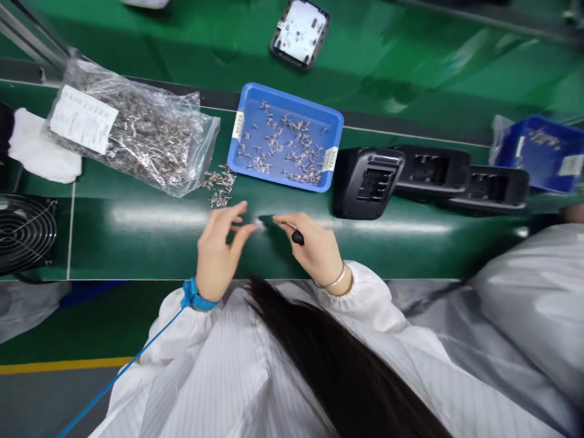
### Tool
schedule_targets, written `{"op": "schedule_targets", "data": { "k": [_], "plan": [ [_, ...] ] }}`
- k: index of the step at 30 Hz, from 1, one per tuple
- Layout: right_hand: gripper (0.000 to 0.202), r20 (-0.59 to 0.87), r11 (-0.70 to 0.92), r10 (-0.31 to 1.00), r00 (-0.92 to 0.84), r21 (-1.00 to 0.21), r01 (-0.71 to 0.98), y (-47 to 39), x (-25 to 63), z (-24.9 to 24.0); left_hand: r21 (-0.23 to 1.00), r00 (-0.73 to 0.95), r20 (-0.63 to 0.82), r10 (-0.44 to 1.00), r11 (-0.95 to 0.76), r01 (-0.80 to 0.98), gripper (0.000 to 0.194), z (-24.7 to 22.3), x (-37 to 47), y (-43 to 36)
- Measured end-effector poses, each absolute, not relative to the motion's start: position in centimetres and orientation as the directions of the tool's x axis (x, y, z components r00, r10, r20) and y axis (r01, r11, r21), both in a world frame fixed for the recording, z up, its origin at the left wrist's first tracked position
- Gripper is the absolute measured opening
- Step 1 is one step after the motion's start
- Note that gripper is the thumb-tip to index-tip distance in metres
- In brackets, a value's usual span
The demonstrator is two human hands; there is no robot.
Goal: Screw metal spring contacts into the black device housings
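Observation:
My left hand [218, 248] is over the green bench, its thumb and fingers apart and nothing visible between them. Just beyond its fingertips lies a loose pile of small metal parts [219, 180]. My right hand [316, 246] is closed around a thin tool with a rounded black end [297, 237]; the fingers cover most of it, so its exact kind is unclear. Past both hands sits a blue tray [285, 182] with many small metal pieces [298, 158] scattered in it. A blue strap [198, 296] with a cord circles my left wrist.
A clear bag of metal parts [150, 134] lies at left, near a white cloth [43, 146] and a fan [20, 234]. Black device housings [368, 182] stand at right, before another blue bin [538, 152]. A person's sleeve [538, 286] is at far right.

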State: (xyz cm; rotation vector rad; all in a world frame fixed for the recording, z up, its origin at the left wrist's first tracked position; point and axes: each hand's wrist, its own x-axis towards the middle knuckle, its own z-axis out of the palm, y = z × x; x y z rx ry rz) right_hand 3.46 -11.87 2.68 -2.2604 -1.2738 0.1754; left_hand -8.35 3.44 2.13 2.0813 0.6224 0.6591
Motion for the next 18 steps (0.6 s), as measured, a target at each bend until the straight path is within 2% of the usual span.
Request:
{"op": "schedule_targets", "data": {
  "k": [2,4,8,13,16,18],
  "plan": [
    [0.030,0.103,-0.410,0.826,0.554,-0.565,0.716,-13.0,3.5,2.6,0.926,0.839,0.096,0.536,-0.358,0.123,0.017,2.4,-7.1,1.9],
    [0.037,0.092,-0.409,0.826,0.557,-0.583,0.702,-14.0,3.9,2.5,0.966,0.900,0.002,0.435,-0.234,0.111,0.012,2.4,-5.8,1.3],
    [0.047,0.052,-0.404,0.838,0.543,-0.610,0.682,-15.7,5.1,3.0,0.986,0.964,-0.122,0.237,-0.081,0.144,0.011,2.1,-3.9,1.7],
    [0.036,0.004,-0.382,0.887,0.461,-0.555,0.739,-17.2,6.5,4.1,0.972,0.976,-0.209,0.055,0.118,0.201,0.019,1.9,-2.2,1.6],
    [0.038,0.032,-0.438,0.853,0.522,-0.502,0.746,-17.9,9.1,4.7,0.944,0.964,-0.264,0.034,0.217,0.250,0.022,1.7,-1.5,0.7],
    [0.041,0.063,-0.607,0.718,0.694,-0.432,0.667,-18.4,11.3,4.6,0.952,0.956,-0.272,0.109,0.178,0.251,0.020,1.5,-1.3,-0.1]
  ]
}}
